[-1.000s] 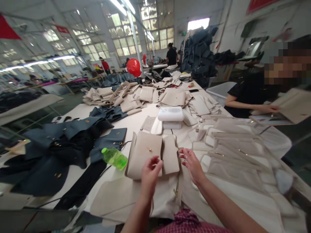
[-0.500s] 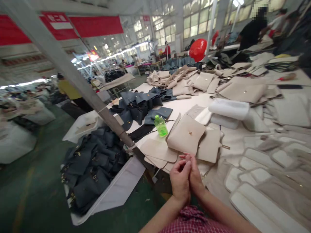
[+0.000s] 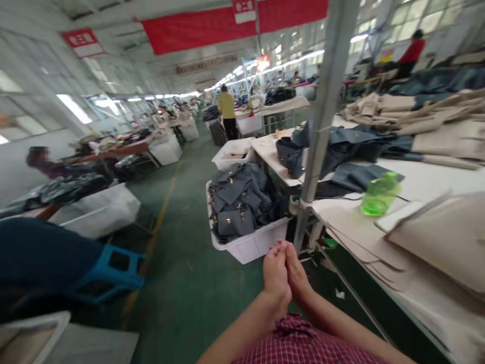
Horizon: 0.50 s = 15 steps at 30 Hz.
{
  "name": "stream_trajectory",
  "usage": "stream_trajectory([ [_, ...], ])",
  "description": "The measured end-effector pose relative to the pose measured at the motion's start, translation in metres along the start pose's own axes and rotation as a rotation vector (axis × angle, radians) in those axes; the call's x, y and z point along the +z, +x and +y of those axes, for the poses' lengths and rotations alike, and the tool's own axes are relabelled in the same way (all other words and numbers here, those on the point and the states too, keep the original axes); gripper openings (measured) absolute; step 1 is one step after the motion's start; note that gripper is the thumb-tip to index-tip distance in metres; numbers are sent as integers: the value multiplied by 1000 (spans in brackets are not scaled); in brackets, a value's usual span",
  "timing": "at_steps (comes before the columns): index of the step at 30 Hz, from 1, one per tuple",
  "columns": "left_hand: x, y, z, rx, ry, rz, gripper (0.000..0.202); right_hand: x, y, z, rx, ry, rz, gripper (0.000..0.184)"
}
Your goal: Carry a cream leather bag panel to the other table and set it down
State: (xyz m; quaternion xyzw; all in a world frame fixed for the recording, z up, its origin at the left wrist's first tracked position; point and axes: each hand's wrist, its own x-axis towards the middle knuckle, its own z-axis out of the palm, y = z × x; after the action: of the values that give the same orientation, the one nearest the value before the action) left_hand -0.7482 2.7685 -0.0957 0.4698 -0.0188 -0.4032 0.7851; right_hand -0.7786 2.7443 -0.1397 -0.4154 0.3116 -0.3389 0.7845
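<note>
My left hand [image 3: 275, 277] and my right hand [image 3: 297, 273] are pressed together at the fingertips, low in front of my body, over the green floor. Nothing shows between the fingers, though something very small could be hidden there. Both hands are apart from the white work table [image 3: 428, 177] on the right. Its nearest items are stacked beige leather panels [image 3: 443, 242], and a green plastic bottle [image 3: 380, 194] lies on its side beyond them. Navy leather pieces [image 3: 359, 174] lie farther along.
A white bin [image 3: 250, 245] heaped with navy bags stands just ahead of my hands. A metal post [image 3: 322, 121] rises at the table's edge. A blue stool [image 3: 113, 273] stands at left beside a dark cloth. Co-workers, tables and white bins line the green aisle.
My view has swung left, moving the table to the right side. My hands were apart beside the beige flap, then came together, and they now show against the floor.
</note>
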Motion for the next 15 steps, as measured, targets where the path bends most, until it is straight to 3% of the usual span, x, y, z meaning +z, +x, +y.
stream_trajectory([
  [4, -96, 15, 68, 101, -97, 163, 44, 105, 1, 56, 193, 24, -206, 71],
  [7, -152, 14, 112, 165, -201, 203, 48, 168, 0, 85, 341, 10, -352, 75],
  [11, -205, 15, 154, 283, -165, 305, 43, 229, 4, 125, 429, -98, -488, 76],
  [15, -259, 37, 174, 361, -34, 545, 38, 276, 22, 174, 296, -249, -526, 66],
])
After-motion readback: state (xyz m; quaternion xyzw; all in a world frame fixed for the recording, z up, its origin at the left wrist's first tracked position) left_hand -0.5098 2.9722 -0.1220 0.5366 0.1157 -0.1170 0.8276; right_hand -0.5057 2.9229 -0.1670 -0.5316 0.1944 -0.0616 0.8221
